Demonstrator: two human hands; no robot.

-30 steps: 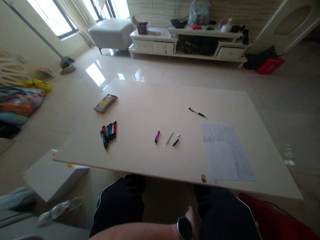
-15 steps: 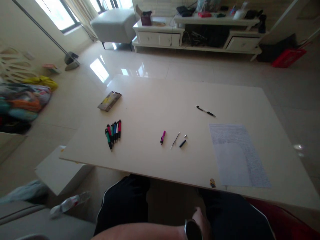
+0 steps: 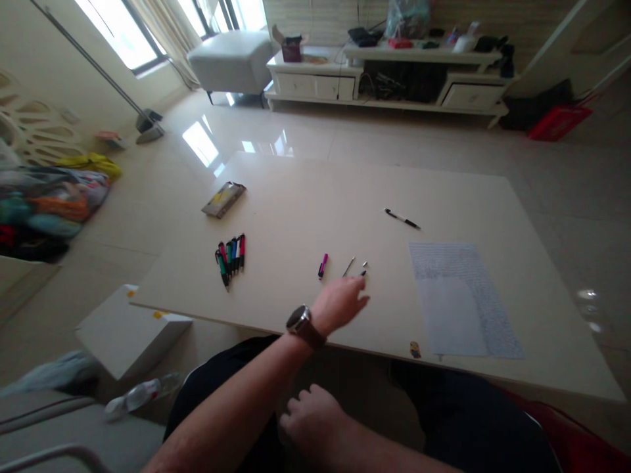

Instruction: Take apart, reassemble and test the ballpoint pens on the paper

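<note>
My left hand (image 3: 341, 303), with a watch (image 3: 298, 318) on its wrist, reaches over the white table's near side. Its fingers are apart and hide most of a dark pen grip (image 3: 363, 272); contact cannot be made out. Close by lie a thin pen refill (image 3: 349, 265), partly covered by the hand, and a small silver pen tip (image 3: 365, 263). To their left is a magenta pen barrel (image 3: 323, 266) with a clip. Below the table edge, over my lap, my right hand (image 3: 315, 417) has loosely bent, parted fingers and nothing visible in it.
Several coloured pens (image 3: 231, 257) lie side by side on the table's left, with a flat grey-yellow packet (image 3: 224, 200) behind them. A black-and-white pen (image 3: 402, 219) lies farther back right. A written sheet of paper (image 3: 456, 309) and a small sticker (image 3: 415, 349) are at right.
My left hand has risen from below the table edge to the dark pen grip. My right hand has come into view over my lap. The camera view has shifted slightly.
</note>
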